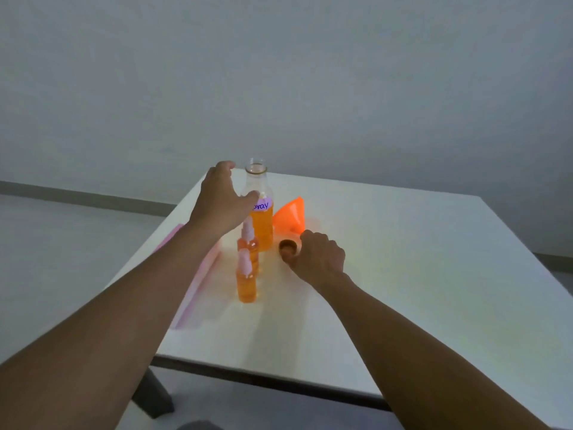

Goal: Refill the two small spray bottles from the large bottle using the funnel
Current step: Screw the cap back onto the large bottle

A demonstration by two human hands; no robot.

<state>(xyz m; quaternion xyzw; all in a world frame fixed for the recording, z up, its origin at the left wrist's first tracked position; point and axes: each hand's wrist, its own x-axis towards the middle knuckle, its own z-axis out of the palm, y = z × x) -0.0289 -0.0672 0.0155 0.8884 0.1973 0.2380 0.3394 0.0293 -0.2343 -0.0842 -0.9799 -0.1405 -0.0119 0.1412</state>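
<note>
Forearms (124, 305) are stretching from the near edge over the white tabletop (403, 274). At left a pink sheet (198, 283) is lying flat. Left grip (221, 200) is hovering released, fingers spread beside the large bottle's (260, 226) open neck, thumb touching its shoulder. Two small spray bottles (247, 285) are standing capped just before that bottle, one behind the other. Right grip (319, 259) is pinching a brown cap (285, 245) on the tabletop, the orange funnel (290, 217) lying on its side just behind.
</note>
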